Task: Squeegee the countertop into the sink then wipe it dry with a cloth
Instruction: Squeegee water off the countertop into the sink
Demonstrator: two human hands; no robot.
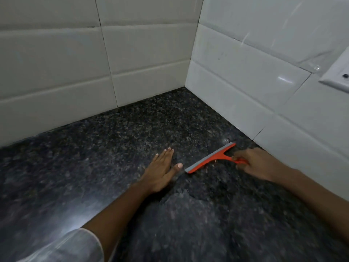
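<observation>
An orange squeegee (pixel 211 158) with a grey rubber blade lies blade-down on the dark speckled granite countertop (pixel 94 152), near the right wall. My right hand (pixel 255 163) grips its orange handle. My left hand (pixel 160 171) rests flat on the counter with fingers together and the thumb out, its thumb tip close to the blade's near end. A wet patch with an edge shows on the counter (pixel 188 197) below the hands. No sink or cloth is in view.
White tiled walls (pixel 132 53) meet in a corner at the back. The right wall (pixel 264 82) runs close beside the squeegee. A white switch plate (pixel 338 76) is on the right wall.
</observation>
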